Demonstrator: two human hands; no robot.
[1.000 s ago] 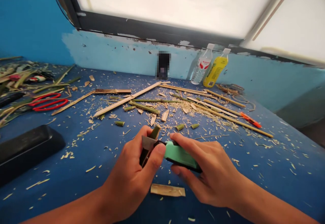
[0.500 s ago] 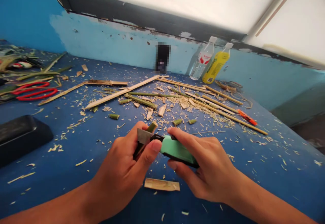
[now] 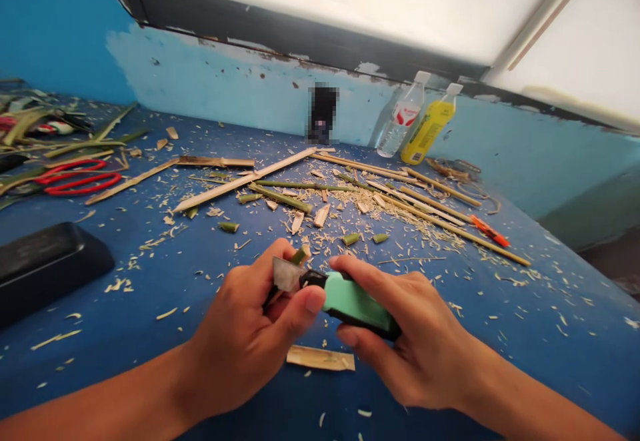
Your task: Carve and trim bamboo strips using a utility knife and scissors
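Observation:
My right hand (image 3: 420,327) is closed around the mint-green and black handle of a utility knife (image 3: 363,301), its broad blade pointing left. Wrapped in my left hand (image 3: 250,324) is a short green bamboo piece (image 3: 301,254), whose pale cut end shows above the fingers; the rest is hidden. The blade lies across my left fist, against or just in front of the bamboo. My left thumb extends to the black front end of the knife. Below both hands, a flat bamboo strip (image 3: 321,358) lies on the blue table (image 3: 165,381).
Pale shavings and bamboo sticks (image 3: 430,213) cover the table's middle. At the left are red-handled scissors (image 3: 83,177) and a black object (image 3: 55,264). Against the wall stand a clear bottle (image 3: 403,121) and a yellow bottle (image 3: 431,124). An orange tool (image 3: 490,231) lies at right.
The knife has turned a little, so more of the blade's flat face shows, and its handle sits slightly lower and further right. The whole view has shifted slightly.

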